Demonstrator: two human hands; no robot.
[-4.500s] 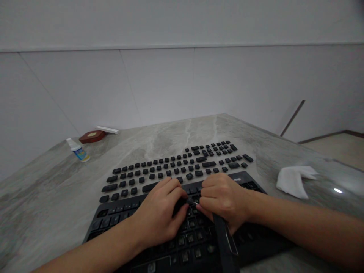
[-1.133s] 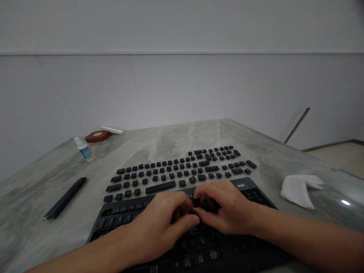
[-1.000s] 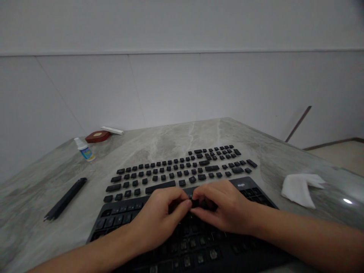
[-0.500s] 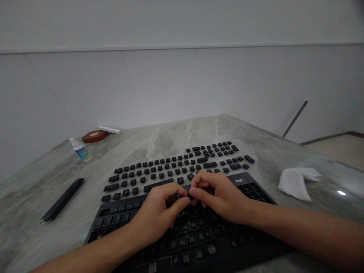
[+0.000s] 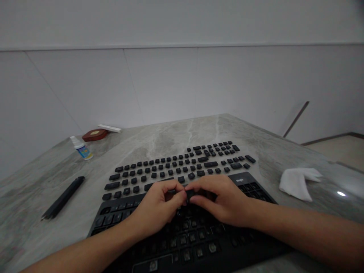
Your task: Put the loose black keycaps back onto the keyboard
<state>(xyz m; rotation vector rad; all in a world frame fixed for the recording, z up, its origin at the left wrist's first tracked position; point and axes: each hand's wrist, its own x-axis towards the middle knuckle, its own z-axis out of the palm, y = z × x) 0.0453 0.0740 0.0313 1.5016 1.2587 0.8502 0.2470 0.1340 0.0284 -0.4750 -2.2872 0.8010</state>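
A black keyboard (image 5: 187, 261) lies in front of me, with many of its key sockets bare and some keys still fitted at the left. Over its middle, my left hand (image 5: 159, 204) and my right hand (image 5: 222, 197) meet at the fingertips. Between them is a small dark piece that looks like a keycap (image 5: 190, 194). My right thumb and fingers close round it, and my left fingertips pinch at its left side. Its underside is hidden. Several rows of loose keycaps (image 5: 176, 164) are laid out on the table just beyond the keyboard.
On the grey marbled table (image 5: 159, 140), a dark elongated bar (image 5: 64, 197) and a white spray bottle (image 5: 82, 149) are at the left. Behind them lie a reddish-brown box (image 5: 94, 135) and a white strip (image 5: 109, 128). A crumpled white cloth (image 5: 297, 184) lies at the right.
My right hand has turned flatter, its fingers stretched further left over the dark piece. My left hand keeps its pinch beside it. The view has shifted slightly.
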